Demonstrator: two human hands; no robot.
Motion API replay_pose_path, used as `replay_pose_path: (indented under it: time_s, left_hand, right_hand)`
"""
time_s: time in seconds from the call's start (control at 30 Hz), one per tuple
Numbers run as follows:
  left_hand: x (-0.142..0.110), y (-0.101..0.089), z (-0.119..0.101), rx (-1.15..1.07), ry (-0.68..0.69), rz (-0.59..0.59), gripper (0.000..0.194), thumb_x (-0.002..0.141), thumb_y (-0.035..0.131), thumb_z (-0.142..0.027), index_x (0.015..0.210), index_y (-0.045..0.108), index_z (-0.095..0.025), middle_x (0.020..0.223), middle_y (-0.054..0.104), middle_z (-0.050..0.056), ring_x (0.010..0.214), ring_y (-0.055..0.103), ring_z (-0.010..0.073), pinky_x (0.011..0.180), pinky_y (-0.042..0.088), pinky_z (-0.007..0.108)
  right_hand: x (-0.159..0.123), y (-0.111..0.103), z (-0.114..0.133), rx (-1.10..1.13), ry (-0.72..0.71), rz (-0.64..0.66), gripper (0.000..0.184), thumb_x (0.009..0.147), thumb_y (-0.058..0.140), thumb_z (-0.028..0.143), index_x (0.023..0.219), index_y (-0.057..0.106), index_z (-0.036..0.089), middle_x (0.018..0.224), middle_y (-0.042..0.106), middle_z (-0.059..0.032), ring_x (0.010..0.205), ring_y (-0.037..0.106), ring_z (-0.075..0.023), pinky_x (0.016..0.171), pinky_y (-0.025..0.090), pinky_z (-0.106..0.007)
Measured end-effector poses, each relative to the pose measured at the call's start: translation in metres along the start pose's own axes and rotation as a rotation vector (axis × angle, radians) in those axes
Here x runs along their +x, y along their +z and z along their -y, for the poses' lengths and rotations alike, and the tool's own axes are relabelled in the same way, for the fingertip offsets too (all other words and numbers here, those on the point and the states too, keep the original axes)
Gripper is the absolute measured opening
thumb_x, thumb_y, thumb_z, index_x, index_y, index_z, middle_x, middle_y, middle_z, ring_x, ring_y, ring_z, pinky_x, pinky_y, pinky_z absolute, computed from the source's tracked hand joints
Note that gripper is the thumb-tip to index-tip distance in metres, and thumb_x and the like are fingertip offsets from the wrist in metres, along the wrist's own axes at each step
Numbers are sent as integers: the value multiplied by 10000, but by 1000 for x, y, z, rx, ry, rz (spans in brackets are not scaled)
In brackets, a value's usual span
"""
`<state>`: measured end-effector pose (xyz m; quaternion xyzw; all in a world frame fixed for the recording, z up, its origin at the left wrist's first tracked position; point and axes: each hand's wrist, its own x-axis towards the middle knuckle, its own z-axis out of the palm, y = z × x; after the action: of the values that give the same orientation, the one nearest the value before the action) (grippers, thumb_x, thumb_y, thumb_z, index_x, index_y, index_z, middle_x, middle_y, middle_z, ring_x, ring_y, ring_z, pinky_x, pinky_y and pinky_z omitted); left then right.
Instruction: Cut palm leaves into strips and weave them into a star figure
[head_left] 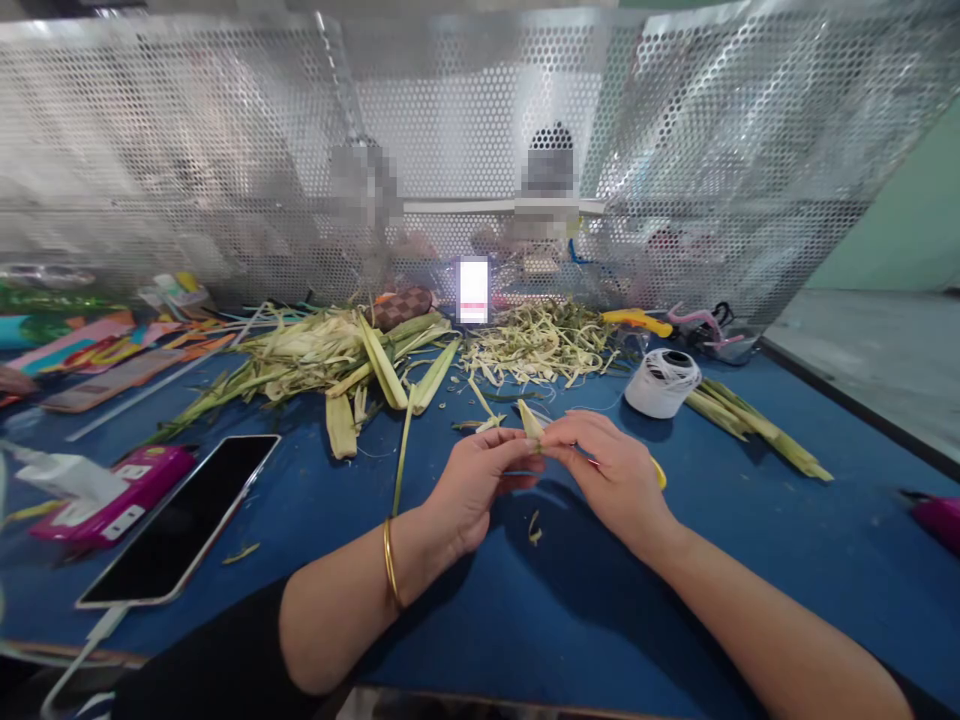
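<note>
Between the fingertips of both hands is a small folded piece of pale green leaf [529,421], its pointed tip standing up. My left hand [487,473], with a gold bangle at the wrist, pinches it from the left. My right hand [611,470] pinches its base from the right. Partly hidden behind the right hand, a yellow handle [659,473] shows on the table. A cone of white thread [663,383] stands beyond that hand. Small scraps of leaf [534,528] lie below the hands on the blue table [465,610].
A pile of long leaf strips [315,355] lies at back left, a heap of shredded trimmings [540,343] behind the hands. More stalks [757,425] lie right. A charging phone [184,520] and magenta power strip [112,495] sit left. A perforated metal screen [465,110] edges the back.
</note>
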<state>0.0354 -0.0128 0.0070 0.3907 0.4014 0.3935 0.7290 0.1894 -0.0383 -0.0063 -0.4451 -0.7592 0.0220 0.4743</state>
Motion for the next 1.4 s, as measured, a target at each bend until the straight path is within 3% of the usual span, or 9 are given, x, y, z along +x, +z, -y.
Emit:
replay_pose_path:
  time_s: [0.1, 0.3, 0.43, 0.77, 0.9, 1.0, 1.1, 1.23, 1.4]
  left_hand:
    - [1, 0, 1, 32, 71, -10, 153, 615, 746, -219, 694, 648, -132, 660, 659, 18, 632, 617, 109, 646, 485, 216]
    - [0, 4, 7, 152, 318, -92, 125, 657, 714, -267, 683, 682, -148, 669, 673, 10, 670, 628, 135, 708, 500, 263]
    - [-1, 3, 9, 229, 380, -110, 113, 679, 694, -267, 699, 704, -156, 681, 689, 16, 684, 630, 147, 698, 494, 261]
    - [0, 3, 6, 163, 274, -53, 152, 645, 739, -285, 664, 693, -141, 638, 677, 28, 626, 607, 127, 659, 486, 250]
    - [-1, 3, 4, 70, 174, -19, 229, 635, 755, -335, 662, 664, -127, 604, 646, 18, 566, 577, 103, 624, 476, 236]
    - [-2, 2, 3, 12, 103, -3, 236, 621, 764, -325, 668, 651, -123, 597, 630, 14, 565, 568, 95, 608, 469, 222]
    - [-3, 1, 1, -29, 73, 21, 212, 606, 767, -286, 668, 640, -129, 631, 623, 7, 612, 582, 102, 614, 475, 219]
    - [-2, 1, 2, -9, 141, 20, 181, 602, 767, -246, 682, 645, -139, 680, 631, -1, 651, 597, 107, 678, 493, 242]
    - [-3, 2, 4, 119, 290, -37, 136, 656, 727, -259, 713, 677, -146, 694, 665, 13, 683, 613, 123, 722, 495, 258]
  right_hand:
    - [0, 1, 2, 75, 110, -4, 125, 863, 540, 193, 772, 619, 226, 818, 674, -18, 810, 610, -174, 755, 461, -303]
    - [2, 3, 12, 207, 486, -35, 122, 805, 578, 284, 732, 623, 197, 722, 667, -21, 704, 589, -172, 635, 451, -278]
    - [3, 4, 13, 257, 581, -83, 123, 747, 613, 296, 690, 625, 188, 673, 654, -21, 660, 568, -167, 581, 436, -267]
    - [2, 4, 11, 296, 550, -48, 123, 761, 619, 291, 689, 580, 199, 623, 623, 6, 587, 551, -149, 550, 431, -268]
    - [1, 1, 7, 153, 290, -29, 39, 823, 573, 237, 814, 605, 217, 774, 667, -15, 734, 598, -170, 686, 463, -294]
    - [1, -2, 5, 32, 65, 3, 123, 871, 510, 186, 833, 618, 229, 813, 671, -24, 809, 602, -177, 749, 456, -301]
    - [1, -3, 5, -19, -26, 12, 155, 893, 488, 180, 819, 615, 227, 782, 662, -25, 809, 603, -178, 753, 454, -300]
    - [0, -1, 5, -10, 44, 2, 128, 884, 513, 199, 805, 610, 229, 812, 665, -27, 833, 600, -185, 767, 453, -310]
    - [0, 1, 9, 102, 268, -2, 112, 857, 542, 251, 766, 597, 215, 762, 662, -15, 724, 592, -166, 680, 458, -287]
